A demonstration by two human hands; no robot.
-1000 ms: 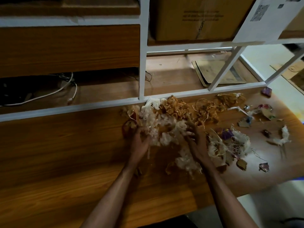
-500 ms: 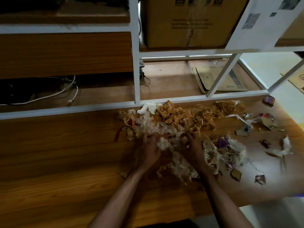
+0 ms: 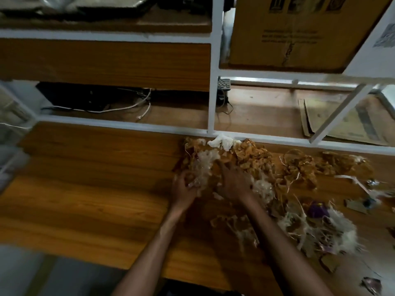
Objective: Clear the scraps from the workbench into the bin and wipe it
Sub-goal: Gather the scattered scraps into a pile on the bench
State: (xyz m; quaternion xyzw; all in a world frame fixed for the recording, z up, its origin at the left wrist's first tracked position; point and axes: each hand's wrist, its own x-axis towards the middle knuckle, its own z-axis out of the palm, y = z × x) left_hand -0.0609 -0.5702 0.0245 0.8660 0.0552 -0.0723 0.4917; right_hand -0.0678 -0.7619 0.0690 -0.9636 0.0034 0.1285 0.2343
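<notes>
A heap of scraps, brown tape, clear crumpled film and white fibres, lies across the wooden workbench along the white rail. My left hand curls its fingers round a wad of clear film at the heap's left end. My right hand lies palm down on the scraps beside it, fingers bent into the pile. More scraps, with a purple piece among white threads, spread to the right. No bin or cloth is in view.
White shelf frame rises behind the bench. A cardboard box stands on the upper shelf, flat cardboard and cables on the lower. Small loose bits lie near the bench's front right edge.
Both hands have drawn closer together at the left end of the heap, pulling film and tape inward. The view has shifted left and nearer.
</notes>
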